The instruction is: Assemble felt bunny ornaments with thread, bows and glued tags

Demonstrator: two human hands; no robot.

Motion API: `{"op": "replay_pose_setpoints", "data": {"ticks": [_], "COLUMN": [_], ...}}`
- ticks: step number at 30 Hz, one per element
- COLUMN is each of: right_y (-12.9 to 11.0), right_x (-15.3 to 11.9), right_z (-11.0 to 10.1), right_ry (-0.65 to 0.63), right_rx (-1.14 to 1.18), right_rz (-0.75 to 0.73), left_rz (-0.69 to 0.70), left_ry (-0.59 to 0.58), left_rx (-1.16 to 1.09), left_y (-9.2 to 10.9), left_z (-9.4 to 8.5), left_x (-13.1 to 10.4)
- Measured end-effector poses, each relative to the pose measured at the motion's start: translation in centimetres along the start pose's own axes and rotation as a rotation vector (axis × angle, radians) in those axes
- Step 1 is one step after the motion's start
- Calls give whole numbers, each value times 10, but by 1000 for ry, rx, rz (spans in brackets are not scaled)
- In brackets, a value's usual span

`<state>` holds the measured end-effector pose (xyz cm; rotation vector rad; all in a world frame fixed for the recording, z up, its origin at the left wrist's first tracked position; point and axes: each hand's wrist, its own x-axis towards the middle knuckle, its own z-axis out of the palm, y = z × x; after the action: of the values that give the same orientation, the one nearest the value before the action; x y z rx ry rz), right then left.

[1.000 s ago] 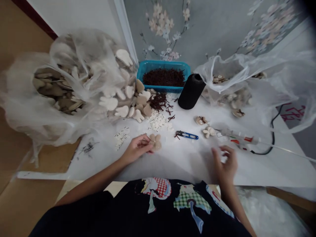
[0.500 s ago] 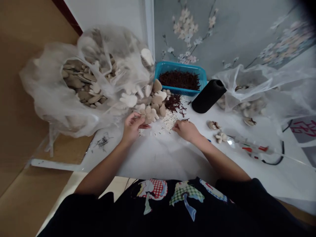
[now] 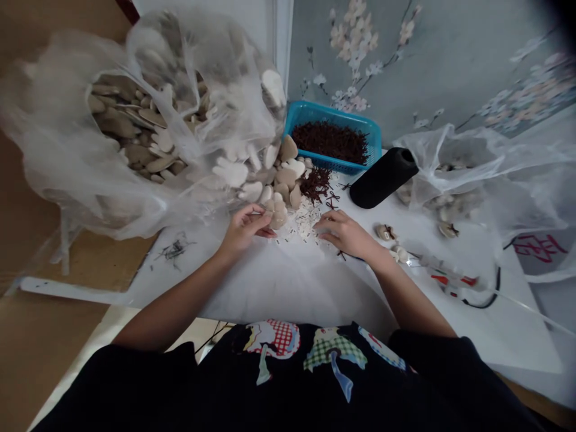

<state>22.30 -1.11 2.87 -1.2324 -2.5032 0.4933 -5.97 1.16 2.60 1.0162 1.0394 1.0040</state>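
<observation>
The beige felt piece (image 3: 278, 215) sits pinched in your left hand (image 3: 245, 228), fingers closed on its near edge, long axis pointing away toward the spilled pile. Your right hand (image 3: 344, 233) rests loosely curled on the table (image 3: 297, 282), just right of the white tags (image 3: 302, 223); whether it grips anything cannot be told.

Dim soft light, blurred edges, wide-angle warping

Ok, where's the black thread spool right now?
The black thread spool lies tipped on the white table, right of centre, just right of the blue basket.
</observation>
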Motion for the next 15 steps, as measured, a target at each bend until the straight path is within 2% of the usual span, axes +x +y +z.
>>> {"op": "replay_pose_setpoints", "data": {"ticks": [3, 6, 15], "right_y": [6, 8, 4], "right_x": [3, 6, -3], "right_z": [4, 9, 5], "right_ry": [-47, -52, 50], "right_rx": [-47, -41, 159], "right_rz": [-52, -41, 193], "left_rz": [-4, -7, -60], "left_ry": [32, 37, -49], "left_rx": [-1, -2, 52], "left_y": [-1, -4, -12], "left_z": [-2, -3, 8], "left_x": [5, 8, 5]}}
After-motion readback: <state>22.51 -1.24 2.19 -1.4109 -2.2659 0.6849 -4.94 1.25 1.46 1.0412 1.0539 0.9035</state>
